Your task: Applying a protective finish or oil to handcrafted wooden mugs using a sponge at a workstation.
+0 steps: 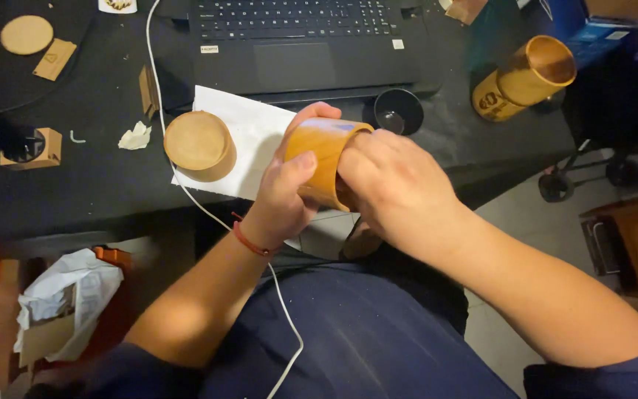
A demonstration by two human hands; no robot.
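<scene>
Left hand (pixel 283 193) is wrapped around the cup (pixel 324 159). Right hand (pixel 393 185) has fingers inside its mouth; their pose is hidden. Lid (pixel 199 145) lies left of the left hand.

Wooden lid (pixel 199 145) on paper sheet (pixel 244 140), left of held cup (pixel 323 159), before laptop (pixel 300 41).

I see open dark desk (pixel 97 177) left of the laptop (pixel 297 44), broken only by a round lid (pixel 199 145), a white cable (pixel 158 103) and a paper scrap (pixel 135 137). Right of the laptop, a black cap (pixel 398 111) and a lying tube (pixel 524 78) crowd the edge.
</scene>
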